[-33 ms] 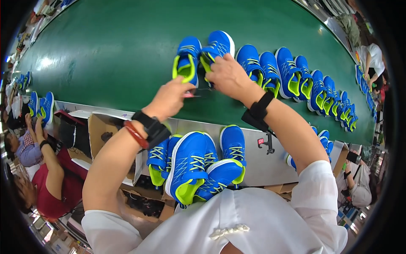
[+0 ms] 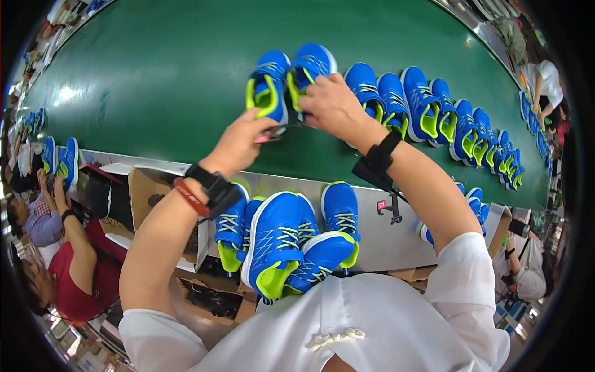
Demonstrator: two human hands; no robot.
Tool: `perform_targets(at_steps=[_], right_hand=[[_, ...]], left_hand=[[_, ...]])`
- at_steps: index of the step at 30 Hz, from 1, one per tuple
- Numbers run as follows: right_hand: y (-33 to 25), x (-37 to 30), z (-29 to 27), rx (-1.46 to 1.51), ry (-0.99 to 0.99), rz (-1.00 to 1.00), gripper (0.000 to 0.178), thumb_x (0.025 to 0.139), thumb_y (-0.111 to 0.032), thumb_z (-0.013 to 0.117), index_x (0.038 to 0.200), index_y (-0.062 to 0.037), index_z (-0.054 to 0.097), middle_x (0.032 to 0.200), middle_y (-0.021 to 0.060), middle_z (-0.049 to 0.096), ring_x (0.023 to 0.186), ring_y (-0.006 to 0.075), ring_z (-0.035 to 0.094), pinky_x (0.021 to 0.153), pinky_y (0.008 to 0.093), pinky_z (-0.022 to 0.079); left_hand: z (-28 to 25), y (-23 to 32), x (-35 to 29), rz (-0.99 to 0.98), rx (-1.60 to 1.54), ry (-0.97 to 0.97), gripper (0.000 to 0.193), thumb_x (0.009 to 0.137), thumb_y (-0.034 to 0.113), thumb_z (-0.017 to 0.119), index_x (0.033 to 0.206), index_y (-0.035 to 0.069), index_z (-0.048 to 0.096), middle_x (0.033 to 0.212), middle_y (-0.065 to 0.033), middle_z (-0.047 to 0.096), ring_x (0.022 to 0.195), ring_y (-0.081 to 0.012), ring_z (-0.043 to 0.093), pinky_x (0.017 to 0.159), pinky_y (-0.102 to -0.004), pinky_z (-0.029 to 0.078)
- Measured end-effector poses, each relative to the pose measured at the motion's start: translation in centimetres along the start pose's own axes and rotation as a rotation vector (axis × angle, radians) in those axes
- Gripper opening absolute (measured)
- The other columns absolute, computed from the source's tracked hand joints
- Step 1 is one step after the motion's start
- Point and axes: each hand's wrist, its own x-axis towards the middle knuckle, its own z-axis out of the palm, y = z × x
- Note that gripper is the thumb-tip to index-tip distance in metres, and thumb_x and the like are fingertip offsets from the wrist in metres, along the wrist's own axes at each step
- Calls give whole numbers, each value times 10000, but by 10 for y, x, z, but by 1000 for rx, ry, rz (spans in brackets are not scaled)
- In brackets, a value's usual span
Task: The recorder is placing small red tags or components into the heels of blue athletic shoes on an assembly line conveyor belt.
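Gripping the light, soft blue shoes [image 2: 290, 84] at their heels, six o'clock side, left hand [image 2: 238, 144] and right hand [image 2: 333, 104] stay closed on them.

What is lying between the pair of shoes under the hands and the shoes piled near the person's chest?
In the head view, bare green belt and then a grey metal edge strip separate the pair of shoes from the piled shoes.

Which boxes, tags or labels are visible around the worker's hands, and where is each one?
Cardboard box: open, brown, below the green belt, left of the left wrist.
Small tag: red and white, on the grey ledge under the right forearm.
Cardboard box: brown, at the right end of the ledge.
No screens or signs can be made out.
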Motion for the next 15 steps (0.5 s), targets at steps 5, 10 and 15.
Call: perform_targets(at_steps=[5,10,15], right_hand=[[2,-17,-3,402,307,140,403,710,-140,717,1088,-108,582,1118,105,547,1025,320,519,840,416,421],[-7,-140,-19,584,91,599,213,749,-119,672,938,-71,586,782,129,576,739,314,582,664,420,458],[-51,-270,14,539,48,1049,397,679,-163,749,1039,-80,604,952,135,573,888,322,558,748,406,459]], left_hand=[[-17,13,-2,-164,346,-197,590,710,-155,477,1236,108,527,1340,-222,403,1064,-388,535,901,-393,460],[-26,25,-5,58,641,97,503,710,-109,495,1163,92,579,1194,-188,524,1021,-363,552,853,-406,475],[47,75,48,215,350,-173,364,767,-13,559,1122,69,568,1111,-107,554,946,-309,590,773,-383,504]])
